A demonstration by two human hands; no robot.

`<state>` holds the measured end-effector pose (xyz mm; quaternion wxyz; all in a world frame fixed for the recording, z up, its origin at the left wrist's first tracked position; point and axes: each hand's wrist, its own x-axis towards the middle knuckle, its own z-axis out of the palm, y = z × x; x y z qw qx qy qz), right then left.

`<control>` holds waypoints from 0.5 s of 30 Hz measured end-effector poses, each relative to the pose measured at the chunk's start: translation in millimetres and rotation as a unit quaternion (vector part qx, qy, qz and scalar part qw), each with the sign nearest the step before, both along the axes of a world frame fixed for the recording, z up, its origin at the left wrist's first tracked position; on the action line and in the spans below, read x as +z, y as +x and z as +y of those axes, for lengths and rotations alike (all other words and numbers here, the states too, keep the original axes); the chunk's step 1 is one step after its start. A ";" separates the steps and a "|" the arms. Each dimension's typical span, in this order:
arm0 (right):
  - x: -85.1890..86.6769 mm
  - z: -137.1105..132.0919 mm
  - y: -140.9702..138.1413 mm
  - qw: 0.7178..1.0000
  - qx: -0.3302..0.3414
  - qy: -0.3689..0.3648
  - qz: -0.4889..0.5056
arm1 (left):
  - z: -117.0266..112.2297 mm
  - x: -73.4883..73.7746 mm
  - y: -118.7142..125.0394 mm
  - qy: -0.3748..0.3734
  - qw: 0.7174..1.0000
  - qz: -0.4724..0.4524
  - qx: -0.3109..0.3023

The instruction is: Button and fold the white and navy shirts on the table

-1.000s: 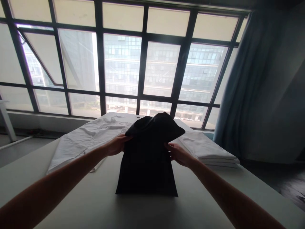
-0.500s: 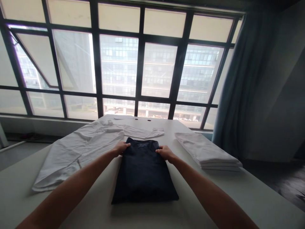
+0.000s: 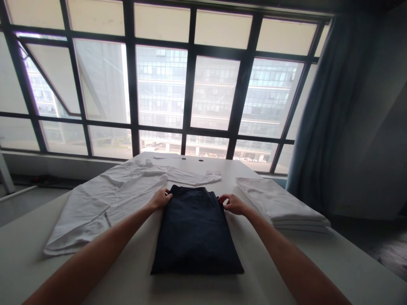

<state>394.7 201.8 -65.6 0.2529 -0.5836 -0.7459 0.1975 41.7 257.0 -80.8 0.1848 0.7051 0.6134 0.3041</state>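
A dark navy garment (image 3: 195, 233), folded into a flat rectangle, lies in the middle of the white table (image 3: 41, 258). My left hand (image 3: 160, 199) touches its far left corner. My right hand (image 3: 233, 204) sits at its far right corner, with the fingertips on the edge. Whether either hand grips the cloth or only rests on it is hard to see. Both forearms are bare and reach in from the bottom of the picture.
A white shirt (image 3: 108, 203) lies spread and wrinkled on the left of the table, a sleeve stretched across the far end. Right of my hand stands a stack of folded white garments (image 3: 280, 207). Behind the table is a large window (image 3: 187, 89), with a blue curtain (image 3: 330, 114) at right.
The navy garment's raised top has come down and now lies flat on the table. My hands have moved down with it and now sit at its far corners.
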 end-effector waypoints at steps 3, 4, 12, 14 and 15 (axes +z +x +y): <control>-1.9 3.6 12.5 0.997 0.063 0.013 -0.035 | -0.3 -5.6 -1.6 0.014 1.000 -0.022 -0.003; -1.3 4.9 13.3 0.996 0.077 0.027 -0.041 | -0.1 -7.1 -1.9 0.019 0.999 -0.030 -0.003; 19.1 22.7 -20.2 0.968 0.086 0.031 -0.233 | 3.1 -14.1 -3.8 0.001 0.993 -0.115 -0.008; 21.9 26.0 -28.7 0.964 0.064 0.015 -0.259 | 2.4 -14.9 -3.6 0.002 0.993 -0.120 -0.012; 22.4 27.3 -31.6 0.966 0.046 0.011 -0.252 | 1.9 -15.1 -3.4 0.002 0.992 -0.122 -0.013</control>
